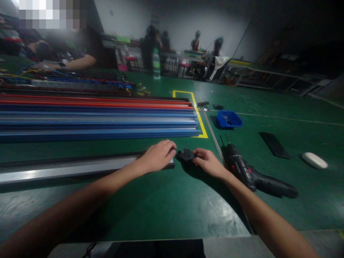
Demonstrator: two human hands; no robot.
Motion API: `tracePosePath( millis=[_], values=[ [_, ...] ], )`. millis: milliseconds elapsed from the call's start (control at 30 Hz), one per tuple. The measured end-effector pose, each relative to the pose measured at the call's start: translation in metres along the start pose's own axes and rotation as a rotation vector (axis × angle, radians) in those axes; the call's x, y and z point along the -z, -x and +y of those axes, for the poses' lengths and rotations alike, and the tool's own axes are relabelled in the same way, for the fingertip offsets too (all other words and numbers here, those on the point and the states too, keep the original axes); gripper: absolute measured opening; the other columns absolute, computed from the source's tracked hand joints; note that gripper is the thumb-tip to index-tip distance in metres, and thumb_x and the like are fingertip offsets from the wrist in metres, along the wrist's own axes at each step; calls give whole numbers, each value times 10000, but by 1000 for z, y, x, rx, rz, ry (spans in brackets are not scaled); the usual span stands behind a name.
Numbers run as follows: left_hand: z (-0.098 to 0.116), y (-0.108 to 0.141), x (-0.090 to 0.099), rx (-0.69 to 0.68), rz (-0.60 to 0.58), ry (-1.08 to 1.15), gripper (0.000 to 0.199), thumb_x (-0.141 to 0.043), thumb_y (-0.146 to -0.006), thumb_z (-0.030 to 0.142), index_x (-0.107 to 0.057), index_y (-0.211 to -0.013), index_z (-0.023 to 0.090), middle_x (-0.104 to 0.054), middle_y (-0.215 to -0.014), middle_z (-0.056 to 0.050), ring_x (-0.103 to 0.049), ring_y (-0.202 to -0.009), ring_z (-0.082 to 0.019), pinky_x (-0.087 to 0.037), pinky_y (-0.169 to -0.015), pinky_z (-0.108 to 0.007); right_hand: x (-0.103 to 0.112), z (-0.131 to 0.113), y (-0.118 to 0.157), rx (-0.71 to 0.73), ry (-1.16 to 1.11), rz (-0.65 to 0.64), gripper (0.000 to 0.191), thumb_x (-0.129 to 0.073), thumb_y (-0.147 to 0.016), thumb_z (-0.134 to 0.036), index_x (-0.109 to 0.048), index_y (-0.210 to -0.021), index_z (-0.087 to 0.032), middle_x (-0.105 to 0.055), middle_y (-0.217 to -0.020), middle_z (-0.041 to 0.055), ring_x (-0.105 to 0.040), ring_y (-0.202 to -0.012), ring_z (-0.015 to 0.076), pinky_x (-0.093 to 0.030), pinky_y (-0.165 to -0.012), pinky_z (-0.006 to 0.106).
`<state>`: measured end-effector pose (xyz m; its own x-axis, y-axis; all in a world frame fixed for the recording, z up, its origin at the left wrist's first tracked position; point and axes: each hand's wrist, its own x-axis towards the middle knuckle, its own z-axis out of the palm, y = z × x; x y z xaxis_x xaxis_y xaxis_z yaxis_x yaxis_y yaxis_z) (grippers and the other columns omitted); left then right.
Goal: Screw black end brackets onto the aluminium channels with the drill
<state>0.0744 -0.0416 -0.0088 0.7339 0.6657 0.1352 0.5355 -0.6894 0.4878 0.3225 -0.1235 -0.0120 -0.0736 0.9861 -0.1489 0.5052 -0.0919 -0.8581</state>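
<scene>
Block [186,154] pinched in right grip [209,162], nearside open; left grip [159,156] at rail end [170,166] unclear.

Across the room from me, a pale grey wall [177,21] fades into gloom towards the upper right. Before it stand stools with red seats [131,58], and a white cloth [221,61] hangs over a chair near a far table [194,56]. A long table [279,73] runs off to the right; the shapes behind it are too dark to make out. Nearby, light glares softly off the green tabletop [150,211].
</scene>
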Motion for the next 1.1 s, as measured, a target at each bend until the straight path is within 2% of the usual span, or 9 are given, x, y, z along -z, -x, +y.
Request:
tracePosePath(
  millis=[233, 433, 567, 1100],
  values=[
    [0, 0, 0, -2, -16, 6, 286, -418, -1063, 352, -626, -1173, 189, -688, -1196, -100, -654, -1135, -274, -538, -992, -466, -2, 3, -1, 0, 21, 6, 164, -602, -849, -302, -656, -939, -177, -643, -673, -5, -569, -602, 157, -394, -569, 260],
    [-1, 1, 0, -8, -20, 0, 305, -410, -1068, 374, -624, -1187, 192, -689, -1209, -103, -655, -1148, -278, -540, -994, -464, -1, -1, 0, 16, 26, 8, 186, -632, -848, -368, -634, -862, -183, -624, -730, -3, -559, -636, 156, -392, -580, 268],
    [0, 1, 1, -4, -23, -5, 305, -411, -1065, 368, -632, -1183, 193, -692, -1215, -103, -660, -1148, -276, -542, -994, -456, 1, -2, -1, 0, -8, -2, 202, -607, -864, -388, -588, -794, -200, -565, -617, -35, -514, -576, 143, -356, -555, 260],
    [-3, 1, -2, -21, -3, -11, 288, -430, -1059, 369, -632, -1165, 194, -684, -1193, -92, -655, -1126, -268, -543, -970, -442, 4, -7, 0, -117, -82, -45, 102, -611, -802, -277, -603, -853, -188, -585, -560, -36, -449, -456, 106, -314, -456, 236]
  ],
)
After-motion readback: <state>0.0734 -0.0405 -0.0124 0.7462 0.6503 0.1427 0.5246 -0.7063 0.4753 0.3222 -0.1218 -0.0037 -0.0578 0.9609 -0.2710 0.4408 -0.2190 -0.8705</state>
